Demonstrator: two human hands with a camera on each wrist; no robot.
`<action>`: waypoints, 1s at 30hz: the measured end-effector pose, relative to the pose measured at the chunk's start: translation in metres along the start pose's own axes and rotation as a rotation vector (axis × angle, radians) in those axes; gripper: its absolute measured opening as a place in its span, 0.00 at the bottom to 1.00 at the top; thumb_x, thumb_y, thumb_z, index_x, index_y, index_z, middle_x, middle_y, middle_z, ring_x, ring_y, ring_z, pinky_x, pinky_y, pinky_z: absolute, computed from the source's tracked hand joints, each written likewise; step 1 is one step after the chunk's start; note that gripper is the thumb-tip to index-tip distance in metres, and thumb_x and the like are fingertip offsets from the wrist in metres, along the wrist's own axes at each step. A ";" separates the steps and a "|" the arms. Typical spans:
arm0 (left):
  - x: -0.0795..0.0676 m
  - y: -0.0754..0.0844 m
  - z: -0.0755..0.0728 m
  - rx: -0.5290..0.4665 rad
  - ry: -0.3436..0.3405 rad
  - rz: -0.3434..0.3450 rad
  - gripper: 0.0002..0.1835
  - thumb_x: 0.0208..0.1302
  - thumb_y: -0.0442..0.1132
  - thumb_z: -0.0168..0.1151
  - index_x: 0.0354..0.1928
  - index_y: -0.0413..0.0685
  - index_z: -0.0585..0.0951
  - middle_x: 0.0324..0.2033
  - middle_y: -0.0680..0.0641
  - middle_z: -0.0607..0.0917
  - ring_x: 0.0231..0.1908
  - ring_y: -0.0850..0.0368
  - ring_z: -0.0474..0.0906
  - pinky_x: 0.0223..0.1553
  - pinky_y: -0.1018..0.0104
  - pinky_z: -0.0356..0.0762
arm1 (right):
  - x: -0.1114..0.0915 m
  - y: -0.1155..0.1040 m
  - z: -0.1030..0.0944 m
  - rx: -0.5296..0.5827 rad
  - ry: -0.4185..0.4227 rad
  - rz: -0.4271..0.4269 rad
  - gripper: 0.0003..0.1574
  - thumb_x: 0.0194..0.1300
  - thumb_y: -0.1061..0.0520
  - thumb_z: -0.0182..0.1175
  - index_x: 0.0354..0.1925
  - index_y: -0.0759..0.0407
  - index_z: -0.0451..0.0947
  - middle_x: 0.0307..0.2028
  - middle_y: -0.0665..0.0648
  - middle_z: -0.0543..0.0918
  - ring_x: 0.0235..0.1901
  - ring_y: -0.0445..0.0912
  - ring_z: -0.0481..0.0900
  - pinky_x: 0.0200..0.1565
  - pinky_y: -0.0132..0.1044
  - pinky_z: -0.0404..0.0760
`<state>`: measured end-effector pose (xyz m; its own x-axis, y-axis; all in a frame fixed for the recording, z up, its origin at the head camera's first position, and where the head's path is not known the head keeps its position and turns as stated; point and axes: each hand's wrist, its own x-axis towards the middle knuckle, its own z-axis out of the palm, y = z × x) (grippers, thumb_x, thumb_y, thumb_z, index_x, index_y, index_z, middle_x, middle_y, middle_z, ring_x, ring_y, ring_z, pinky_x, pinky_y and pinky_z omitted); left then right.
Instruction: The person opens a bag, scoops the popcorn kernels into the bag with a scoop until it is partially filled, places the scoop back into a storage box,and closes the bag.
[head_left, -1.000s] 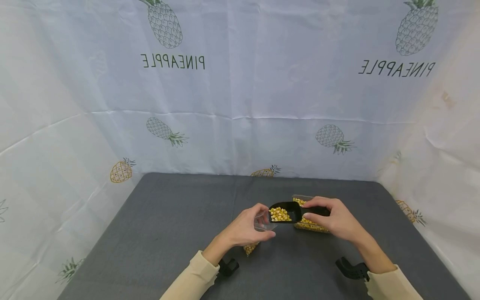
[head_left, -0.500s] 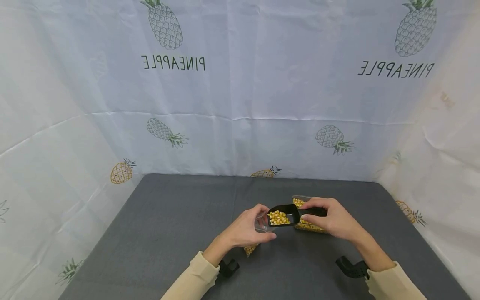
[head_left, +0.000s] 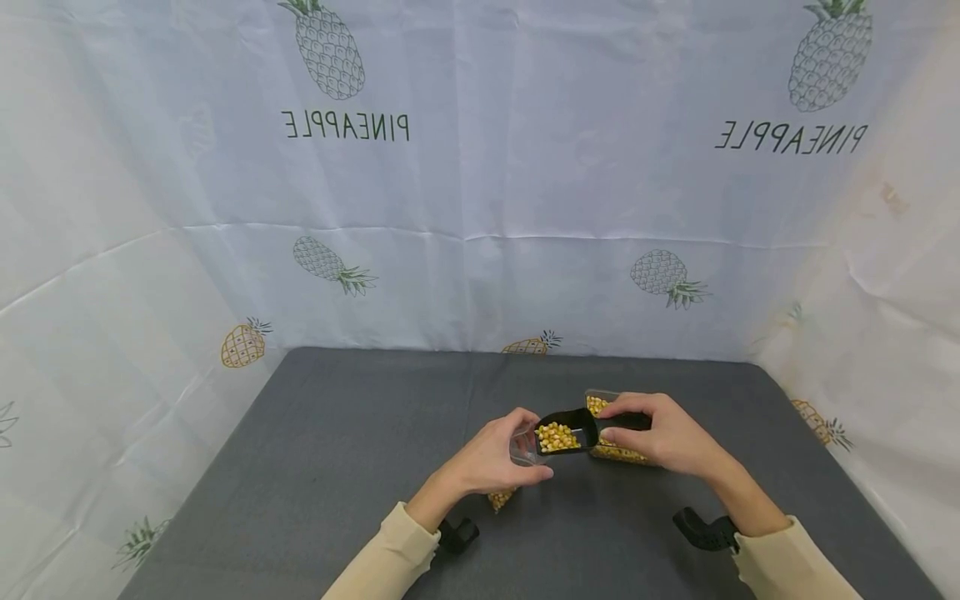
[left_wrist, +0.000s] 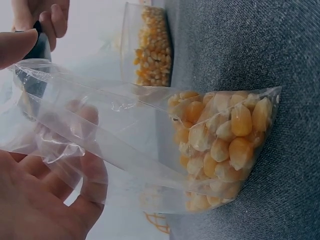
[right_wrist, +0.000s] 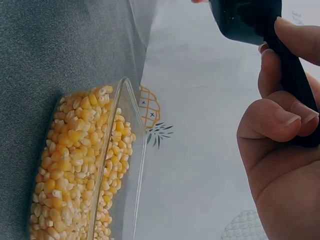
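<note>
My left hand (head_left: 487, 457) holds a clear plastic bag (left_wrist: 132, 135) by its spread mouth, fingers and thumb bent around the top. Yellow corn kernels (left_wrist: 222, 142) fill the bottom of the bag, which hangs right at the grey tabletop. A black scoop (head_left: 589, 427) lies nearly level with its lip at the bag's mouth, and more kernels (head_left: 558, 437) sit in its front half. Thumb and fingers of my right hand (head_left: 671, 437) grip the scoop's handle (right_wrist: 295, 75). In the left wrist view, part of the scoop shows through the plastic.
Beneath and behind my right hand stands a clear rectangular container (right_wrist: 125, 95) of corn kernels on the grey table (head_left: 360, 450). White curtains (head_left: 480, 183) with pineapple prints hang around the table's back and sides. Black mounts are strapped to both wrists.
Over the last second the scoop has dropped slightly and shifted a little left toward the bag's mouth, with my right hand following. My left hand and the bag have hardly moved.
</note>
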<state>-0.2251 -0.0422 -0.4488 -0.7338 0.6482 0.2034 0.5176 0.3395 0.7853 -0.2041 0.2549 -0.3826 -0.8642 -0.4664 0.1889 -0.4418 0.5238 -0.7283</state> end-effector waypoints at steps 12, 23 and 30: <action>0.000 0.002 0.000 0.024 0.000 -0.030 0.35 0.63 0.53 0.69 0.66 0.46 0.70 0.53 0.49 0.80 0.41 0.68 0.76 0.46 0.68 0.79 | 0.006 -0.001 0.004 -0.049 -0.022 -0.003 0.13 0.70 0.51 0.67 0.50 0.51 0.86 0.46 0.49 0.84 0.44 0.43 0.80 0.43 0.42 0.80; 0.000 0.003 0.001 0.029 0.003 -0.043 0.35 0.63 0.54 0.69 0.66 0.46 0.70 0.60 0.43 0.78 0.42 0.67 0.77 0.46 0.66 0.79 | 0.011 -0.006 0.006 -0.109 -0.046 0.002 0.16 0.68 0.49 0.68 0.51 0.52 0.86 0.49 0.51 0.84 0.55 0.57 0.80 0.52 0.55 0.79; -0.001 0.005 0.001 0.007 0.001 -0.050 0.34 0.63 0.54 0.69 0.66 0.47 0.70 0.59 0.45 0.79 0.51 0.61 0.81 0.52 0.64 0.79 | 0.014 -0.012 0.007 -0.122 -0.064 -0.017 0.14 0.68 0.50 0.68 0.50 0.52 0.86 0.49 0.52 0.84 0.59 0.63 0.77 0.55 0.63 0.76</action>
<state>-0.2217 -0.0407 -0.4458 -0.7592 0.6297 0.1643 0.4834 0.3766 0.7902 -0.2096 0.2373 -0.3759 -0.8410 -0.5182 0.1555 -0.4856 0.5962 -0.6393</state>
